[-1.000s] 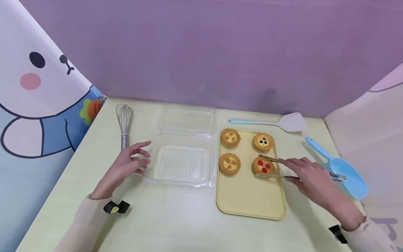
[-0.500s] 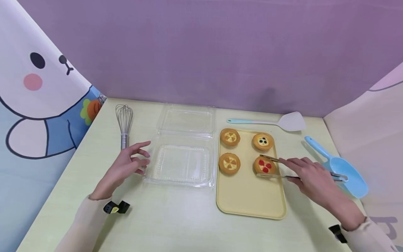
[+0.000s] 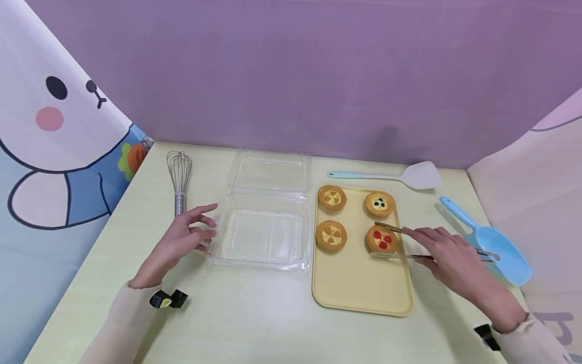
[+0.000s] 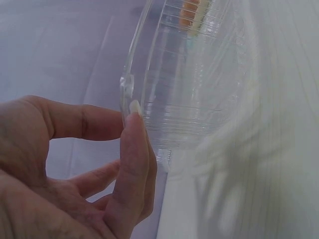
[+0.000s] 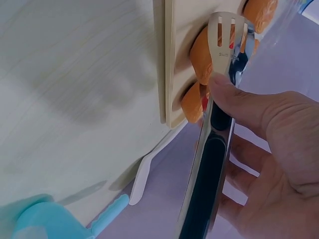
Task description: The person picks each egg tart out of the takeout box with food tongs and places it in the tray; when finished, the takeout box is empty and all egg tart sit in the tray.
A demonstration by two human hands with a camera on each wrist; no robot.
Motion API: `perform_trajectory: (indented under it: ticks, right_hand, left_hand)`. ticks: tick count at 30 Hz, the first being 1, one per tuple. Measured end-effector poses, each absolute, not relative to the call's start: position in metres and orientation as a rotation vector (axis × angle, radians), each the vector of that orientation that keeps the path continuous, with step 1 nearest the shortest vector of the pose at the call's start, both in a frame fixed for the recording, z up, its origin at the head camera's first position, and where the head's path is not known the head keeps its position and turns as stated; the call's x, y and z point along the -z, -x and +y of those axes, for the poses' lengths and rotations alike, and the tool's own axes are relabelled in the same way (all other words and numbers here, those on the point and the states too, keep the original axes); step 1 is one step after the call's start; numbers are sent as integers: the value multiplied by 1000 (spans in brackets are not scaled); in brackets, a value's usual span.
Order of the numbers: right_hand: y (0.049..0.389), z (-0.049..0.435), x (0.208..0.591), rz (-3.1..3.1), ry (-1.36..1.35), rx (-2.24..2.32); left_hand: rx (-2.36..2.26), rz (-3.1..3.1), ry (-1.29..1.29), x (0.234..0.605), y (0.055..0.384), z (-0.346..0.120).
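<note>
My right hand (image 3: 452,260) holds metal tongs (image 5: 204,179) with dark grips. The tongs' two arms lie on either side of a tart with red topping (image 3: 382,239), on the beige tray (image 3: 361,288). A tart with dark berries (image 3: 379,204) is behind it; two tarts with a yellow-orange pattern (image 3: 331,236) lie on the tray's left side. My left hand (image 3: 184,232) hovers with loosely bent, parted fingers beside the clear hinged plastic container (image 3: 263,237). In the left wrist view its fingertips (image 4: 134,124) overlap the container's rim. The container lies unfolded, with nothing inside.
A whisk (image 3: 180,177) lies behind the left hand. Behind the tray is a spatula (image 3: 420,175) with a pale blade. A blue scoop (image 3: 502,253) lies right of the tray, partly beneath the tongs' rear end. A purple cloth (image 3: 291,76) backs the table.
The tongs' near arm has sunk slightly beside the red-topped tart, whose side now shows in front of it. My left hand has stayed in place.
</note>
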State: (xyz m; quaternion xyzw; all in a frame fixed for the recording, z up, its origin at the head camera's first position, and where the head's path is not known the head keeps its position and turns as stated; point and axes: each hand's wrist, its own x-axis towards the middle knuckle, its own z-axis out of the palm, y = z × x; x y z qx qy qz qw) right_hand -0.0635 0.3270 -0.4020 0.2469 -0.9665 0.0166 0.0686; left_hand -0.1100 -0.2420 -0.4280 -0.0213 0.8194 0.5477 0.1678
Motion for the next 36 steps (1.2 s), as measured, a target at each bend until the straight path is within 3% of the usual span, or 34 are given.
perform_trajectory:
  ticks: [17, 36]
  right_hand:
    - [57, 331, 386, -2884, -687, -222]
    - [66, 361, 439, -2988, -38, -442]
  left_hand:
    - [-1558, 2321, 49, 427, 112, -243]
    - [-1594, 2309, -13, 430, 111, -247]
